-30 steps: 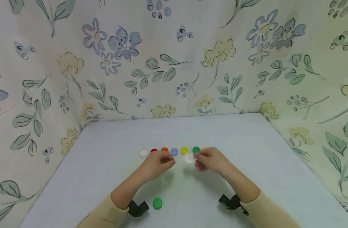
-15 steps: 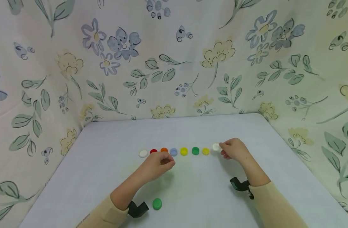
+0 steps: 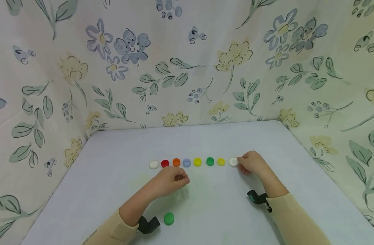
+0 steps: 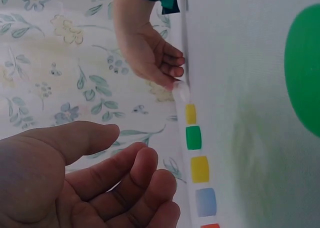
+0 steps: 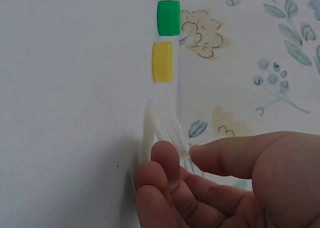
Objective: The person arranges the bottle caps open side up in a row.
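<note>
At the right end of a row of bottle caps, my right hand (image 3: 251,162) pinches a white bottle cap (image 3: 233,162) between thumb and fingertips. The right wrist view shows this white cap (image 5: 169,128) tilted, one edge low by the table. To its left lie a small yellow cap (image 3: 221,162), a green cap (image 3: 210,161) and a larger yellow cap (image 3: 197,162). My left hand (image 3: 169,182) hovers in front of the row, fingers loosely curled, holding nothing. Just behind it are a red cap (image 3: 165,163), an orange cap (image 3: 176,162) and a pale blue cap (image 3: 187,163).
Another white cap (image 3: 154,164) marks the row's left end. Nearer the front, a separate green cap (image 3: 169,218) lies beside the left wrist's black camera mount (image 3: 148,225). The white table (image 3: 223,211) is bordered behind and at the sides by floral cloth (image 3: 174,92).
My right hand has carried the white cap from in front of the row to its right end, then lowered it. The left hand has barely moved, shifting slightly toward the front.
</note>
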Demonstrator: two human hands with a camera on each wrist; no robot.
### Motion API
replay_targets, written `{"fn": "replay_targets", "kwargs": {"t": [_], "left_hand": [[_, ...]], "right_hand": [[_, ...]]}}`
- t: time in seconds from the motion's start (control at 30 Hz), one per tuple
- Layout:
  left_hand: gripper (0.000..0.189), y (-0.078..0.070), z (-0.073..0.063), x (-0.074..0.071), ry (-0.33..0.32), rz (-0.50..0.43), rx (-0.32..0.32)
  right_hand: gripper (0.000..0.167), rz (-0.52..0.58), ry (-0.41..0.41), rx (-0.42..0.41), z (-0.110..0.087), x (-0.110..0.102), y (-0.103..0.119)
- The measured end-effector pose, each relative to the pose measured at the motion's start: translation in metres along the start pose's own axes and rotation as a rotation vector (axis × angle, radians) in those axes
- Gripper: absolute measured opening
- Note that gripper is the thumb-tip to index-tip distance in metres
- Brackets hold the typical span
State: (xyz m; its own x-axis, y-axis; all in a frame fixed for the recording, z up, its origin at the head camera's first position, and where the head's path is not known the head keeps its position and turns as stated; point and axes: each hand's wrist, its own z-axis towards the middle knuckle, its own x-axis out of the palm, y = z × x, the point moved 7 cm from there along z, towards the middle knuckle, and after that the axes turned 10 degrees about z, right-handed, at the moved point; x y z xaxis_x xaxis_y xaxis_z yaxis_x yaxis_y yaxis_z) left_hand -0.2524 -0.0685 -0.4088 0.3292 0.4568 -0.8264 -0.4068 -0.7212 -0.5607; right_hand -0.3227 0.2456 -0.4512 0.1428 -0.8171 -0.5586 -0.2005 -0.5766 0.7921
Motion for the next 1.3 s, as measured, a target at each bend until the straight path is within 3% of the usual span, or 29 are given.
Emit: {"fn": "replay_targets", "kwargs": {"t": [0.37,0.6,0.77,1.0,1.17,1.3], "left_hand": [[0.011,0.000,-0.006,0.000,0.022,0.007,-0.020],[0.010,0.001,-0.008,-0.002,0.028,-0.008,-0.007],[0.015,0.004,-0.007,-0.001,0.066,-0.062,-0.010],[0.023,0.009,-0.009,-0.003,0.133,-0.146,-0.006],[0.025,0.022,-0.021,0.001,0.184,-0.159,-0.054],[0.034,0.027,-0.033,0.004,0.231,-0.080,-0.067]], "right_hand": [[0.034,-0.041,0.004,-0.020,0.003,-0.001,0.004],[0.040,-0.042,0.009,-0.076,-0.009,0.000,0.026],[0.036,-0.008,0.041,-0.114,-0.022,0.010,0.046],[0.022,0.042,0.165,-0.232,-0.050,0.053,0.077],[0.034,-0.016,0.363,-0.363,-0.080,0.106,0.094],[0.043,-0.023,0.512,-0.416,-0.103,0.136,0.098]]}}
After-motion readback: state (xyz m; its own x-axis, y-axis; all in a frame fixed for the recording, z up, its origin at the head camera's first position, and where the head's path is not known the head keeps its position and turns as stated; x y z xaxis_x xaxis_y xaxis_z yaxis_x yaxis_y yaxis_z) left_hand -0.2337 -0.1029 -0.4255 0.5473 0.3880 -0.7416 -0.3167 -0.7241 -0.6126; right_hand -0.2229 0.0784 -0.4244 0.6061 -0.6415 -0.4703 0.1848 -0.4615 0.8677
